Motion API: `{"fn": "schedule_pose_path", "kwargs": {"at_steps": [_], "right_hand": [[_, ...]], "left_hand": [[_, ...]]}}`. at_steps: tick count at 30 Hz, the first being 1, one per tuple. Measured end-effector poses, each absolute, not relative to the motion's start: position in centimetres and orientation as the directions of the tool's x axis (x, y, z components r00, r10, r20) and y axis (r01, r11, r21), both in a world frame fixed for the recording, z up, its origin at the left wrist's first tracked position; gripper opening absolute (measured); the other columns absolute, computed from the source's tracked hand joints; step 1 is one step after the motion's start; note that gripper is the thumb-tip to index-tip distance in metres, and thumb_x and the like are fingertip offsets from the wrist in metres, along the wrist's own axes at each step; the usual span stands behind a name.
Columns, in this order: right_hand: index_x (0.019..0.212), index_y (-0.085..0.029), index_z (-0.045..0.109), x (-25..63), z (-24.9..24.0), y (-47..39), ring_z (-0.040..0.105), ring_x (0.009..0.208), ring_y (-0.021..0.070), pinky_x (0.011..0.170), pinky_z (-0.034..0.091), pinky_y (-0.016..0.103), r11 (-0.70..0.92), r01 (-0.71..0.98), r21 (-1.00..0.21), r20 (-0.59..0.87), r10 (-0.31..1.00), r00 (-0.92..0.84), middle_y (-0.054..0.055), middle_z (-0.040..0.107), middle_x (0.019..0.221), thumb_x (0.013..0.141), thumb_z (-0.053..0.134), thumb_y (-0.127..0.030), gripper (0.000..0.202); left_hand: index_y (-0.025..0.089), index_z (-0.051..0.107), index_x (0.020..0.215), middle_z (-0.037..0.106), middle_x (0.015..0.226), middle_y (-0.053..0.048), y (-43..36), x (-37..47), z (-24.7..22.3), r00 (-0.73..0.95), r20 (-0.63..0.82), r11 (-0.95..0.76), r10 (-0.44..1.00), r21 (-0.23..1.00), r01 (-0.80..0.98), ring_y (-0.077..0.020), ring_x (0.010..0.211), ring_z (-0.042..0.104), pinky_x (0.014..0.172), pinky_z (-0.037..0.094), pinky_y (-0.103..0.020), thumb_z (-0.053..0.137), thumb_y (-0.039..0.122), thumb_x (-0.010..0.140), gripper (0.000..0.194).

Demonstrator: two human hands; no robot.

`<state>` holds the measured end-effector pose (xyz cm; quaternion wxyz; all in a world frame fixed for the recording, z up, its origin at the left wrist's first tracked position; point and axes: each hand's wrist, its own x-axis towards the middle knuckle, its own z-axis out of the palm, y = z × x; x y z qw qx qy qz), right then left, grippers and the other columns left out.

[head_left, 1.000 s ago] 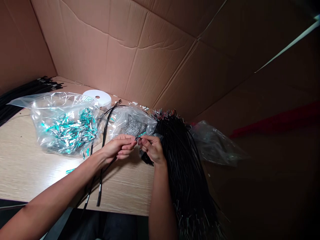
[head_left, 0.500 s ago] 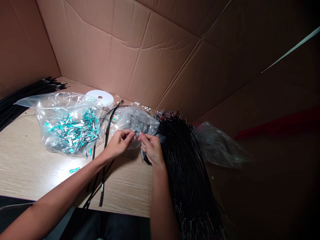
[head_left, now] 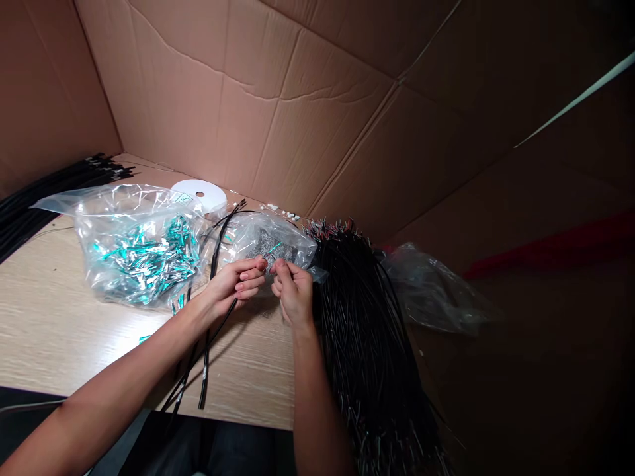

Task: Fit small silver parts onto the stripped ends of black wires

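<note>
A black cable (head_left: 231, 309) runs up into my left hand (head_left: 241, 279), whose thumb and forefinger pinch it near its end. Thin wires, one of them teal (head_left: 274, 249), stick out past those fingertips. Just to the right, my right hand (head_left: 294, 289) is closed in a pinch close to the wires. What sits between its fingertips is too small to make out. Behind both hands lies a clear plastic bag (head_left: 303, 248) of small grey metallic pieces. More black cables (head_left: 214, 264) lie on the table beside my left wrist.
A clear bag (head_left: 143, 258) of teal foil scraps lies at left, with a white disc (head_left: 201, 194) behind it. A thick bundle of black cables (head_left: 367, 330) lies right of my forearm. Black sleeves (head_left: 64, 182) are piled far left. Cardboard walls (head_left: 198, 99) enclose the wooden table (head_left: 44, 317).
My left hand has shifted slightly left and its other fingers have loosened. Thin wires, including a teal one, now show between the hands. My right hand has moved a little left.
</note>
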<state>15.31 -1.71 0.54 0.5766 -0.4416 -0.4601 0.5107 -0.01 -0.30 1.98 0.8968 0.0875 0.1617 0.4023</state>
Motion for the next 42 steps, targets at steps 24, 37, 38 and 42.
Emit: {"fn": "schedule_pose_path", "kwargs": {"at_steps": [24, 37, 38, 42], "right_hand": [[0.077, -0.019, 0.062, 16.4, 0.6, -1.1, 0.016, 0.053, 0.0056, 0.045, 0.016, 0.024, 0.144, -0.243, -0.959, 0.083, 0.966, 0.246, -0.010, 0.035, 0.064, 0.069, 0.096, -0.050, 0.046], [0.082, -0.021, 0.065, 16.6, 0.0, -1.4, 0.024, 0.050, 0.0064, 0.046, 0.020, 0.024, 0.177, -0.146, -0.973, 0.147, 0.970, 0.196, -0.007, 0.043, 0.065, 0.081, 0.086, -0.053, 0.039], [0.083, -0.021, 0.065, 16.6, 0.1, -1.5, 0.024, 0.050, 0.0066, 0.046, 0.021, 0.024, 0.181, -0.145, -0.973, 0.152, 0.970, 0.189, -0.007, 0.043, 0.065, 0.081, 0.086, -0.053, 0.039], [0.087, -0.020, 0.069, 16.9, 0.4, -1.6, 0.028, 0.052, 0.0070, 0.048, 0.023, 0.024, 0.165, -0.099, -0.981, 0.157, 0.984, 0.083, -0.006, 0.046, 0.068, 0.083, 0.086, -0.051, 0.035]], "left_hand": [[0.017, 0.059, 0.076, 0.057, 0.065, -0.001, -1.5, 0.9, -0.4, 0.299, 0.476, -0.557, 0.827, 0.764, 0.326, -0.0132, 0.058, 0.045, 0.064, 0.032, -0.030, 0.047, 0.029, 0.106, 0.035], [0.016, 0.063, 0.074, 0.045, 0.059, 0.003, -0.8, -0.2, 1.1, 0.445, 0.255, -0.286, 0.858, 0.958, 0.003, -0.0112, 0.054, 0.035, 0.053, 0.024, -0.025, 0.054, 0.046, 0.104, 0.043], [0.016, 0.063, 0.072, 0.047, 0.060, 0.002, -0.8, -0.1, 1.0, 0.448, 0.262, -0.304, 0.855, 0.952, 0.024, -0.0114, 0.055, 0.036, 0.054, 0.025, -0.025, 0.055, 0.045, 0.103, 0.042], [0.016, 0.064, 0.072, 0.050, 0.061, 0.001, -0.5, -0.1, 0.5, 0.366, 0.259, -0.301, 0.894, 0.952, 0.061, -0.0118, 0.057, 0.038, 0.054, 0.025, -0.025, 0.059, 0.044, 0.100, 0.041]]}}
